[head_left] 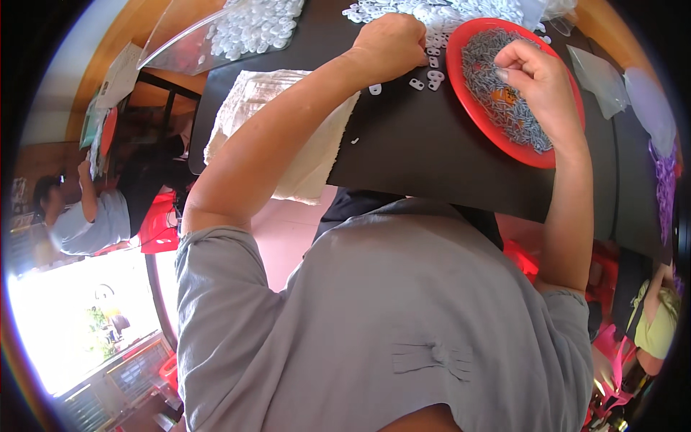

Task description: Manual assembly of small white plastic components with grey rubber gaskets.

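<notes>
My left hand (392,47) is over the far side of the dark table, its fingers curled inward beside small white plastic pieces with holes (434,78). What its fingertips hold, if anything, is hidden. To the right, a red oval plate (455,75) is filled with small grey screws (481,59), with an orange piece (504,96) lying among them. Above that plate my right hand (536,75) has thumb and forefinger brought together in a pinch. Anything between those fingertips is too small to make out.
A heap of white pieces (468,13) lies at the far edge, with more in a clear container (255,32) at far left. A cream cloth (309,162) lies under my left forearm. Plastic bags (597,79) are at right. Other people (93,219) sit at both sides.
</notes>
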A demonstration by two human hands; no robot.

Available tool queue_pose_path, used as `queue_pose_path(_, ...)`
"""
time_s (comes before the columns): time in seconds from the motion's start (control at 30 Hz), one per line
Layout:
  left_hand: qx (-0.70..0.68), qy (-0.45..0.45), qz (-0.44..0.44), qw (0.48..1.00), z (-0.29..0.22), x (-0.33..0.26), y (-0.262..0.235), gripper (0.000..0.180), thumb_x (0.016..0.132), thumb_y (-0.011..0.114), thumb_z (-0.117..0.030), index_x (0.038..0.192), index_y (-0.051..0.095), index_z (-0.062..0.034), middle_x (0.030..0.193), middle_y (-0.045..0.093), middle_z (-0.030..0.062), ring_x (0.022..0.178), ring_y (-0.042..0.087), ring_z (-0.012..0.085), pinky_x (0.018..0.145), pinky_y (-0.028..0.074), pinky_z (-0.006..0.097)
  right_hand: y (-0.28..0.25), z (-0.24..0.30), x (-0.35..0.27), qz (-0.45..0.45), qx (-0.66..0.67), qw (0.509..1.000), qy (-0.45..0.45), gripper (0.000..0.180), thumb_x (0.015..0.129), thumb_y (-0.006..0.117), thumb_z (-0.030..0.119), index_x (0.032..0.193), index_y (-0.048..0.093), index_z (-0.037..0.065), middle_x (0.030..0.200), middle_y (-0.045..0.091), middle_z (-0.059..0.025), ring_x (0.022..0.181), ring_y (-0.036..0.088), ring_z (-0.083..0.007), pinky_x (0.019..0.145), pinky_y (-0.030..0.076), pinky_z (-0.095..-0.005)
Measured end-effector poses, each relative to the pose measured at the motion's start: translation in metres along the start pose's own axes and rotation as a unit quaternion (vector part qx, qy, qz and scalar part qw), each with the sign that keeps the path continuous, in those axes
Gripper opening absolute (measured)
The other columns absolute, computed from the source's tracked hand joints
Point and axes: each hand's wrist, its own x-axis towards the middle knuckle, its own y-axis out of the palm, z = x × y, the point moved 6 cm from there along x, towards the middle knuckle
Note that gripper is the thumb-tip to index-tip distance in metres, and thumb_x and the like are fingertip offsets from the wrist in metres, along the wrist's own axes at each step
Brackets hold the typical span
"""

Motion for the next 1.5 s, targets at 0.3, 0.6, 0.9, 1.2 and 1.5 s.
queue_pose_path(0.3, -0.128, 0.017, -0.059, 0.99, -0.006, -0.016, -0.009, 0.013, 0.071, 0.07, -0.012, 0.077, 0.063, -0.0023, 0.074, 0.065, 0.0118, 0.074, 0.063, 0.0291, 0.069, 0.05, 0.039, -0.005, -0.002, -0.005, 0.019, 0.039, 0.998, 0.041, 0.011, 0.085, 0.057, 0.003, 0.094, 0.063, 0.003, 0.085, 0.061, 0.0025, 0.073, 0.051, -0.0024, 0.061, 0.039, -0.0196)
queue_pose_path(0.6, -0.459, -0.038, -0.055, 0.886, -0.049, -0.019, -0.019, 0.011, 0.077, 0.068, -0.001, 0.088, 0.07, -0.0003, 0.066, 0.059, -0.0013, 0.055, 0.047, 0.0031, 0.047, 0.037, 0.019, -0.014, 0.01, -0.002, -0.007, 0.267, 0.962, 0.048, 0.022, 0.084, 0.058, 0.003, 0.106, 0.064, -0.001, 0.085, 0.064, -0.0042, 0.069, 0.058, -0.0089, 0.057, 0.042, -0.0205)
queue_pose_path(0.9, -0.354, 0.142, -0.185, 0.906, -0.086, -0.02, -0.025, 0.01, 0.078, 0.068, -0.002, 0.086, 0.066, 0.0025, 0.08, 0.064, 0.0097, 0.07, 0.06, 0.0187, 0.066, 0.049, 0.03, -0.017, 0.018, -0.004, -0.017, 0.305, 0.951, 0.044, 0.031, 0.082, 0.052, 0.0, 0.112, 0.06, -0.002, 0.082, 0.065, -0.0051, 0.066, 0.057, -0.0089, 0.053, 0.042, -0.02)
queue_pose_path(1.2, -0.508, 0.004, -0.08, 0.858, -0.08, -0.016, -0.011, 0.009, 0.079, 0.066, -0.005, 0.081, 0.064, 0.0042, 0.068, 0.06, 0.0044, 0.063, 0.059, 0.014, 0.054, 0.046, 0.029, -0.021, 0.022, -0.005, -0.038, 0.255, 0.966, 0.03, 0.03, 0.082, 0.054, -0.001, 0.112, 0.061, 0.0, 0.081, 0.063, -0.0024, 0.067, 0.055, -0.0068, 0.058, 0.041, -0.0195)
queue_pose_path(1.5, -0.668, -0.104, -0.022, 0.736, -0.07, -0.016, 0.008, 0.01, 0.082, 0.066, -0.007, 0.083, 0.065, 0.0036, 0.061, 0.057, 0.0039, 0.045, 0.049, 0.01, 0.039, 0.039, 0.025, -0.022, 0.024, -0.007, -0.102, 0.185, 0.977, -0.04, 0.025, 0.084, 0.058, -0.001, 0.108, 0.063, 0.002, 0.082, 0.062, -0.0002, 0.072, 0.054, -0.0046, 0.063, 0.041, -0.0184)
